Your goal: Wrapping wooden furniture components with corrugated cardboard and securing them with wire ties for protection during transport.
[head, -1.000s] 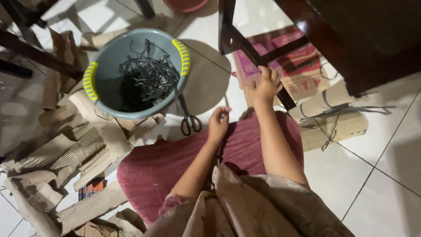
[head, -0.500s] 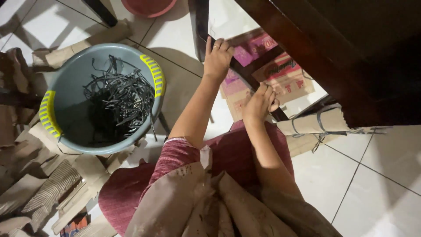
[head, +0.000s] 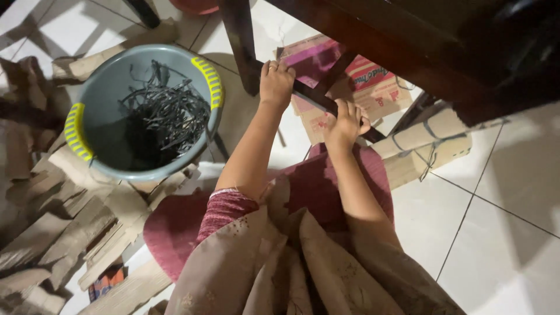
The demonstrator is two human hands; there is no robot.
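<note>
Nearest, maroon skirt [head: 326,186] spread over the white tiled floor [head: 501,245]. Beyond it, right hand [head: 346,123] closed around the dark wooden crossbar [head: 315,98], grip tight. Further along, left hand [head: 276,83] wrapped over the same bar beside the table leg [head: 238,41]. Off left, grey basin [head: 105,102] holding black strips [head: 166,114], among cardboard scraps [head: 64,221].

Free room and obstacles, head view. The dark wooden crossbar [head: 315,99] runs diagonally between the furniture leg [head: 239,41] and the dark tabletop [head: 443,46], which closes off everything above and to the right. Left hand [head: 276,81] and right hand [head: 347,122] grip the bar, near each other. Left: grey basin [head: 93,111] of black strips [head: 166,114] and torn cardboard [head: 64,221] crowd the floor. Beyond the bar lie flattened printed boxes [head: 361,87]; a tied cardboard bundle [head: 426,149] sits right. Open tile [head: 501,221] lies lower right.
</note>
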